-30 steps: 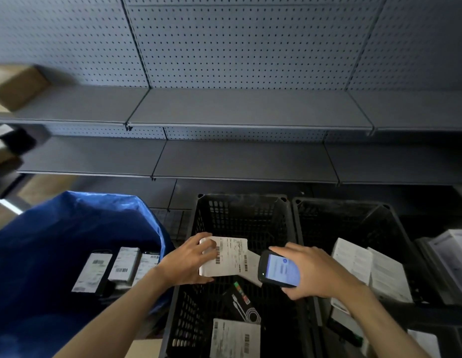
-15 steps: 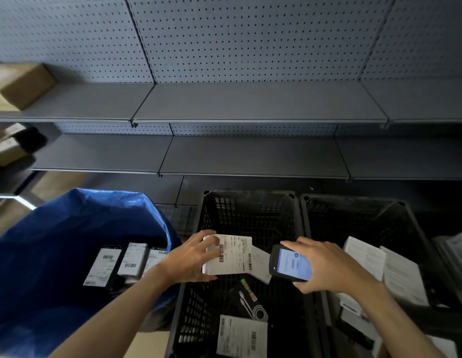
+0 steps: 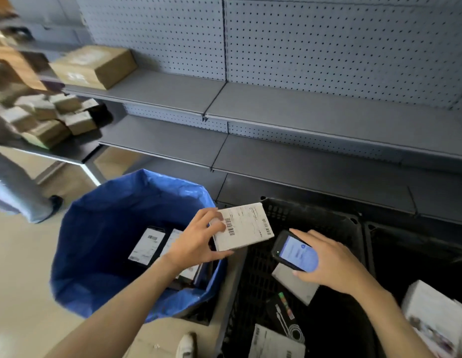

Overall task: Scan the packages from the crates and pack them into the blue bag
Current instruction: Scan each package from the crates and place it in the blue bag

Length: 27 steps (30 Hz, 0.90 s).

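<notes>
My left hand (image 3: 196, 241) grips a white labelled package (image 3: 246, 227) by its left end, over the right rim of the blue bag (image 3: 95, 228). My right hand (image 3: 330, 262) holds a handheld scanner (image 3: 294, 250) with a lit screen, above the left black crate (image 3: 315, 220). Inside the bag lie several labelled packages (image 3: 147, 245). The left crate holds a flat grey package (image 3: 294, 282), a black cable pack (image 3: 284, 313) and a white labelled package (image 3: 273, 343). White packages (image 3: 433, 316) lie in the right crate (image 3: 418, 236).
Grey shelves (image 3: 315, 109) with a pegboard back run behind the crates. Brown cardboard boxes (image 3: 93, 65) sit on shelves at the left, and several smaller boxes (image 3: 46, 117) are piled below them. A shoe tip (image 3: 184, 346) shows on the floor by the bag.
My left hand has carried the white package left, from over the left crate to the bag's rim. The view swung left and tilted. The scanner hand stayed over the crate.
</notes>
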Tool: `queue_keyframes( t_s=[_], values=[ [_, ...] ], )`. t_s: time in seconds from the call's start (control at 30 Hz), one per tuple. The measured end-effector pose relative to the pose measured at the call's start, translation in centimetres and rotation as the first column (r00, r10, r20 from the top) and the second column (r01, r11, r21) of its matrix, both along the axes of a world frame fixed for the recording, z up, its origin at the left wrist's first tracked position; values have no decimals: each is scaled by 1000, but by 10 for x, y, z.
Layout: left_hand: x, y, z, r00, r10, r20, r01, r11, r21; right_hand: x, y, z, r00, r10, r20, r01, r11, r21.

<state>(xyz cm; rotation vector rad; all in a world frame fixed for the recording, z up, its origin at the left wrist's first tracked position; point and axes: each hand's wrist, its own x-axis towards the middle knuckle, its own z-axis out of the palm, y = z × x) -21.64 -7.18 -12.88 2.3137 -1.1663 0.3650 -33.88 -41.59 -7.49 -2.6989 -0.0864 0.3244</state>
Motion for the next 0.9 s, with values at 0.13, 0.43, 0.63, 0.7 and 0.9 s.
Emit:
queue_keyframes(
  t_s=[0.13, 0.43, 0.63, 0.7, 0.9],
  values=[
    [15, 62, -7, 994, 105, -8, -106, 991, -79, 32, 57, -5, 1000, -3, -21, 3, 1000, 18],
    [48, 194, -62, 946, 275, -171, -293, 952, -90, 90, 182, -6, 1000, -14, -21, 15, 999, 35],
    [62, 252, -124, 843, 439, -310, -476, 878, -52, 119, 249, -26, 994, -26, -104, 27, 1000, 10],
    [67, 264, -149, 785, 509, -353, -545, 839, -3, 129, 268, -37, 992, -25, -126, 26, 1000, 5],
    [79, 275, -213, 577, 663, -476, -682, 712, 166, 148, 307, -71, 987, -39, -155, 40, 999, 2]
  ],
)
